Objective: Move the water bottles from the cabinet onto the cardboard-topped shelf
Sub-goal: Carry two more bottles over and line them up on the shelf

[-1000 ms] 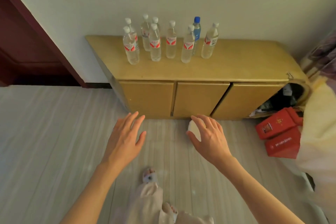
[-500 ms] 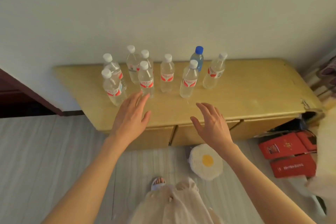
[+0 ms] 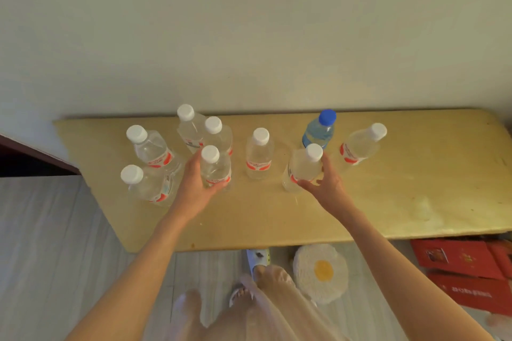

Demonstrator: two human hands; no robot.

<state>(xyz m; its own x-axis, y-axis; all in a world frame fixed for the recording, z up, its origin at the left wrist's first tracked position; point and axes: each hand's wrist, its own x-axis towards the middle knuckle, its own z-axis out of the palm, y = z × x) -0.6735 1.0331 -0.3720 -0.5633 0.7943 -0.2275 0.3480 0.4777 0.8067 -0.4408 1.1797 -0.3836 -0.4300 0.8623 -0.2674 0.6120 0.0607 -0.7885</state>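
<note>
Head view: left hand (image 3: 194,188) wrapping round white-cap bottle (image 3: 215,167), right hand (image 3: 325,183) gripping 2nd white-cap bottle (image 3: 303,167), both standing on cabinet top (image 3: 401,202). Blue-cap bottle (image 3: 318,130) standing just behind right-held one; other bottles sitting w/ them near cabinet's back edge.

Nine water bottles (image 3: 259,153) stand upright on the cabinet (image 3: 388,196), toward its left and back, near the wall (image 3: 249,22); a round cushion (image 3: 321,271) and boxes (image 3: 465,271) lie on the floor before it, to the right
</note>
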